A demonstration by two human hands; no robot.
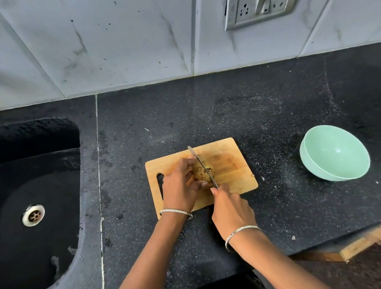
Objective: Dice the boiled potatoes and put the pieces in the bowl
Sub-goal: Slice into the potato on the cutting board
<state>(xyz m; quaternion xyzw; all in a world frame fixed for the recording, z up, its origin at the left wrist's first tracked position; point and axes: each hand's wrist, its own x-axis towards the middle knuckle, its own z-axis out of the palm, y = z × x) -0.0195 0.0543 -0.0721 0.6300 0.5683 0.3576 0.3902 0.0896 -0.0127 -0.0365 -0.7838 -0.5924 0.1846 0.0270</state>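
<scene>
- A person's left hand (181,187) curls over a brown-spotted, skin-on boiled potato (202,174) at the middle of a pale rectangular wooden chopping board (229,165). Its fingers grip the potato's left side and hide part of it.
- The right hand (231,208) is closed round a steel-bladed knife (202,166). The handle is wholly hidden in the fist, with one fingertip showing at the blade's base.
- The blade lies across the top of the potato; how deep it sits cannot be made out.
- A round mint-green bowl (334,152) stands on the black speckled stone bench (265,108), well apart to the board's right.
- A black sink (40,253) with a steel drain (33,215) lies to the left, cut off by the frame edge.
- A thin silver bangle (176,212) circles each wrist.
</scene>
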